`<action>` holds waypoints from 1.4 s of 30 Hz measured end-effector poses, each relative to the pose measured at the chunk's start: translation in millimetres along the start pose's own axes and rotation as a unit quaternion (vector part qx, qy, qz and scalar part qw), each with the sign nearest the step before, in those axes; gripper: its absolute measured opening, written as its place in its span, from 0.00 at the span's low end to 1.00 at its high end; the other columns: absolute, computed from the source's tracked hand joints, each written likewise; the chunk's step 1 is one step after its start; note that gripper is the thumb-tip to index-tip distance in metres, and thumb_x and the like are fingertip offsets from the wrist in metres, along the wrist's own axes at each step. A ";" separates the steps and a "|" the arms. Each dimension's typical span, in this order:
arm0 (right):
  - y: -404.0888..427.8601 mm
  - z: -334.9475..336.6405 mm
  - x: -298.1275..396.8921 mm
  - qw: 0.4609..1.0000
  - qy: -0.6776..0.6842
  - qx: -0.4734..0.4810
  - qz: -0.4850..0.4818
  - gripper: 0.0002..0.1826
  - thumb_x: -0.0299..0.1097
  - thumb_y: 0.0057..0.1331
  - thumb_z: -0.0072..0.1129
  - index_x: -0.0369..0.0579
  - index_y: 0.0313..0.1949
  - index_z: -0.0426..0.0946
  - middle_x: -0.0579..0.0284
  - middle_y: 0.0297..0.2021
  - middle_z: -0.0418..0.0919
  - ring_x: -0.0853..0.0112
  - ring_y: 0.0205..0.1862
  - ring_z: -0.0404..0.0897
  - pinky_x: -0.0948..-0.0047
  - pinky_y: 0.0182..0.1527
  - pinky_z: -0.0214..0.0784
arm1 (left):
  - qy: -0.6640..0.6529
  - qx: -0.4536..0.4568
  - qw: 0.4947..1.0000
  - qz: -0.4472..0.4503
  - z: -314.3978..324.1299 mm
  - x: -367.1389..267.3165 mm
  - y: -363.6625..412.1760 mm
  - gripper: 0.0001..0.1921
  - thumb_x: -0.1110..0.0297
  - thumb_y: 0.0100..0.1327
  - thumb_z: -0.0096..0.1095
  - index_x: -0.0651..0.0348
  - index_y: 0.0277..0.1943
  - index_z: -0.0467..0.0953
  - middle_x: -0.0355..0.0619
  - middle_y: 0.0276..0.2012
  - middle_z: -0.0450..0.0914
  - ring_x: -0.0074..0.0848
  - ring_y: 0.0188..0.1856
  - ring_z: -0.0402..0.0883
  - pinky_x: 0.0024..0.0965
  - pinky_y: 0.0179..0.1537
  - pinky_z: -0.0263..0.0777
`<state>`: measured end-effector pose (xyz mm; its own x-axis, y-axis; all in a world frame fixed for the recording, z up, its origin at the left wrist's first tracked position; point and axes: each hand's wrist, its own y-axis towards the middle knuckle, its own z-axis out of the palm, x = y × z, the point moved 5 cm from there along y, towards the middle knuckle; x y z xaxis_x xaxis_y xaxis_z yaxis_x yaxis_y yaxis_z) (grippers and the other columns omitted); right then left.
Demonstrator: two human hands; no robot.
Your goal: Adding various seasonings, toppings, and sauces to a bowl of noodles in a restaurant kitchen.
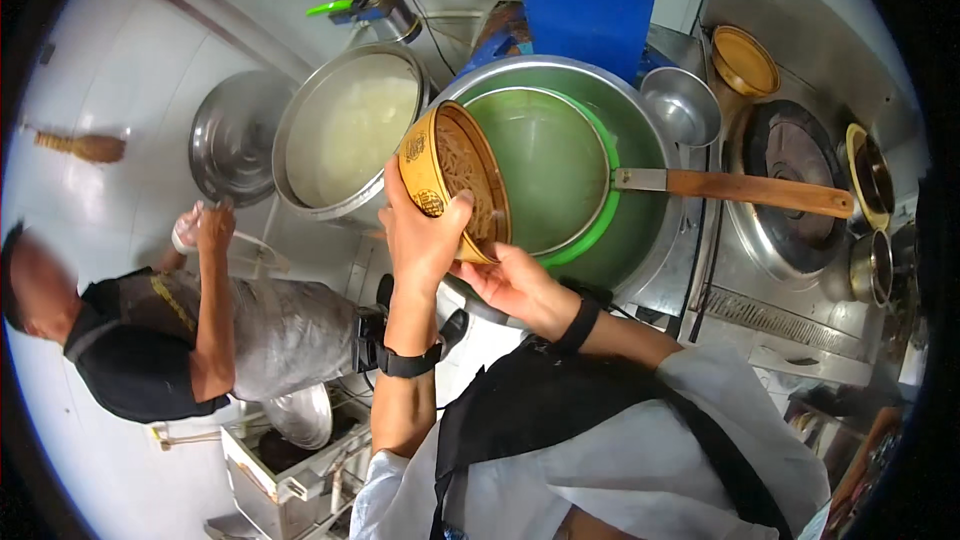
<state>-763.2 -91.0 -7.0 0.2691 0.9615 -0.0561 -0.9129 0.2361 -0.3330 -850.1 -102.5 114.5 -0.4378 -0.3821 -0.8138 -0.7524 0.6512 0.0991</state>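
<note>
A yellow bowl [417,152] with dark printed marks is tilted in front of me, with pale strands that look like noodles [471,195] inside. My left hand [424,236] grips its near side, thumb over the rim and fingers along the outer wall. Fingers of my right hand [514,281] touch the bowl's lower edge. Just beyond, a wide steel pot [660,255] holds greenish liquid. In it sits a round metal-rimmed strainer [536,157] with a wooden handle [757,191], beside a bright green plastic rim [600,221].
Left of the bowl stands a steel pot [349,135] of cloudy, pale liquid. A steel bowl [681,106] and a large lidded pan [784,187] are at the right. A co-worker [187,330] stands at the left, near a steel lid [240,135]. A blue panel [585,22] rises behind.
</note>
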 end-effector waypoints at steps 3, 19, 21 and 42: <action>19.1 -1.1 4.6 0.998 0.058 -0.016 0.017 0.09 0.28 0.64 0.41 0.40 0.42 0.68 0.56 0.39 0.73 0.69 0.42 0.74 0.78 0.38 0.74 | 0.085 0.019 0.996 0.001 19.1 -11.8 16.1 0.46 0.54 0.39 0.61 0.57 0.62 0.48 0.64 0.48 0.65 0.50 0.51 0.61 0.42 0.51 0.59; 36.5 14.7 23.7 0.972 0.227 -0.026 0.056 0.13 0.25 0.65 0.33 0.40 0.48 0.64 0.52 0.45 0.71 0.64 0.46 0.73 0.65 0.49 0.70 | 0.219 0.048 0.974 0.010 47.6 -45.9 45.7 0.42 0.55 0.38 0.61 0.57 0.59 0.54 0.63 0.46 0.67 0.50 0.50 0.62 0.43 0.52 0.58; 42.9 13.9 29.8 0.978 0.204 -0.041 0.029 0.14 0.24 0.65 0.31 0.40 0.48 0.64 0.52 0.45 0.71 0.64 0.46 0.72 0.65 0.49 0.70 | 0.177 0.043 0.983 0.023 48.1 -34.0 53.3 0.42 0.56 0.38 0.60 0.60 0.59 0.54 0.63 0.46 0.68 0.51 0.47 0.66 0.42 0.51 0.60; 47.0 102.2 81.6 0.225 -0.899 0.055 -0.373 0.18 0.29 0.52 0.52 0.57 0.45 0.69 0.56 0.54 0.58 0.53 0.55 0.58 0.58 0.52 0.57 | -0.394 0.084 0.911 -0.085 24.4 35.8 73.3 0.34 0.68 0.48 0.52 0.68 0.59 0.53 0.50 0.49 0.67 0.33 0.49 0.67 0.30 0.51 0.62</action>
<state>-815.5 13.0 68.9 -0.1082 -0.8698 0.4814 -0.8485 0.3331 0.4112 -908.9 -52.4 78.6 0.2177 0.0596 -0.9742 -0.6613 0.7431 -0.1023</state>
